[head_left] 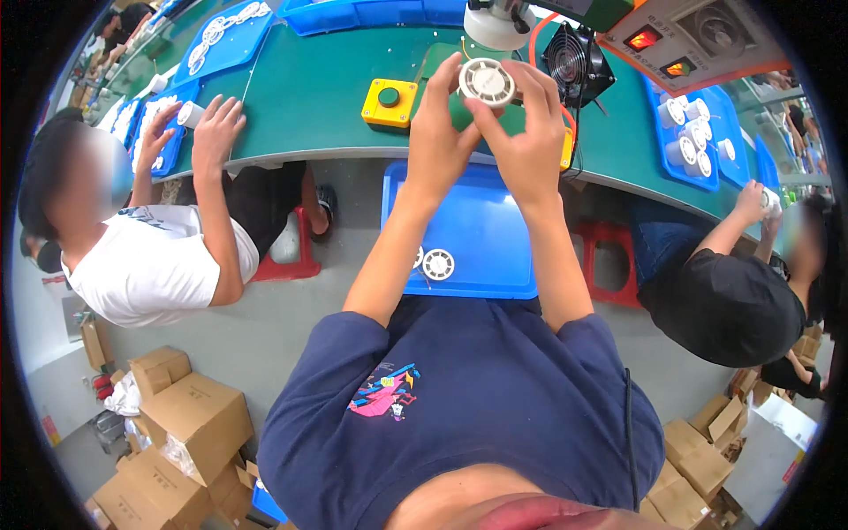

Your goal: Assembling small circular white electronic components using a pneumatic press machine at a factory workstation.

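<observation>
Left hand [439,132] and right hand [523,132] have the round white plastic disc [487,82] in a closed grip, inside the near edge of the green tabletop [309,88]! Leftward, the square yellow button box [378,110] tightens room.

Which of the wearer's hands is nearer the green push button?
Left. The left hand is just right of the green push button; the right hand is farther right, on the right side of the white slotted disc.
</observation>
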A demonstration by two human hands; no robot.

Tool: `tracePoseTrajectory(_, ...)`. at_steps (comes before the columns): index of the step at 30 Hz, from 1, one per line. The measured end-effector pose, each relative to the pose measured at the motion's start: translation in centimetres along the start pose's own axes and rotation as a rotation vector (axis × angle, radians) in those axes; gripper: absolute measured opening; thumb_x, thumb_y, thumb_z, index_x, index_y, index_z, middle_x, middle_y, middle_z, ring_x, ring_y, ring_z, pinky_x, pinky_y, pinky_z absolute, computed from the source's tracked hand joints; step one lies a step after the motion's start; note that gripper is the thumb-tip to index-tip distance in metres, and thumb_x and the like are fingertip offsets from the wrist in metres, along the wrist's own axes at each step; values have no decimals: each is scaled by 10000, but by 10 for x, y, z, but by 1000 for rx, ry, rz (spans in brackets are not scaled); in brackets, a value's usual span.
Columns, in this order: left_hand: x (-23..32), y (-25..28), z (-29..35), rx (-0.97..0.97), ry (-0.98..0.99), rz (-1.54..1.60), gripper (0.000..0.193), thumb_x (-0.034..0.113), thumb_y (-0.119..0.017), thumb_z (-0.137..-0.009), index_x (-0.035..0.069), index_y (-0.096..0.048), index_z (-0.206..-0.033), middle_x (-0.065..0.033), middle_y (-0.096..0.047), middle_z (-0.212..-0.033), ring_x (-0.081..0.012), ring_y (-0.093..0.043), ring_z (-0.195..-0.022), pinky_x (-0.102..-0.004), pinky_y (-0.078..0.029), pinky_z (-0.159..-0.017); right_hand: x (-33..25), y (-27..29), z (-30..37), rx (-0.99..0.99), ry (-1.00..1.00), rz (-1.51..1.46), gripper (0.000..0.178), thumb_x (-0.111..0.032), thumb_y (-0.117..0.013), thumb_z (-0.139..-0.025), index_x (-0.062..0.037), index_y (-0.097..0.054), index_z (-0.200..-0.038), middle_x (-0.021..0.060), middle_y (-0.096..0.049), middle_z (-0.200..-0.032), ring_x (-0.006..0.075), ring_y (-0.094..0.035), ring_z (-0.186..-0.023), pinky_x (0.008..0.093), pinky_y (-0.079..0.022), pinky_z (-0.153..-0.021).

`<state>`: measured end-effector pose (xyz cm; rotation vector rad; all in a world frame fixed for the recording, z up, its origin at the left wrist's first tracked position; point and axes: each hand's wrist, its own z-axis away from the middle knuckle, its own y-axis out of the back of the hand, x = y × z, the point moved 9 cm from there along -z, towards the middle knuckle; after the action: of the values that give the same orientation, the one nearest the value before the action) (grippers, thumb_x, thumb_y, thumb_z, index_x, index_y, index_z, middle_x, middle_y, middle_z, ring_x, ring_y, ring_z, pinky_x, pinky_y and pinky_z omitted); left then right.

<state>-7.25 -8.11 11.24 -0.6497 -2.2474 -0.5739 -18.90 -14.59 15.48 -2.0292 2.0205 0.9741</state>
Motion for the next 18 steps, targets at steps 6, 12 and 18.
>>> tracePoseTrajectory(6, 28, 5, 41, -102, 52, 11, 797, 21, -827, -781, 30, -437, -1476, -203, -622, -1326, -366, -637, -1208, -416, -529, -997, -22, 30, 35, -72, -99, -25, 596, -89, -879, -735, 10, -616, -1261, 181, -625, -1240, 353, -630, -1103, 416, -539, -927)
tracePoseTrajectory(12, 23, -1, 73, -119, 92, 35, 796, 7, -825, -767, 34, -453, -1470, -200, -597, -1361, -376, -628, -1215, -416, -531, -1007, -23, 40, 58, -93, -125, -12, 598, -77, -880, -731, 7, -625, -1265, 182, -627, -1256, 344, -640, -1100, 418, -543, -927)
tracePoseTrajectory(18, 17, -7, 86, -148, 125, 137, 804, 8, -826, -761, 37, -453, -1472, -192, -600, -1355, -354, -633, -1217, -408, -526, -1019, -20, 47, 72, -108, -141, -18, 598, -73, -884, -727, 6, -628, -1261, 184, -627, -1265, 347, -638, -1110, 421, -541, -935)
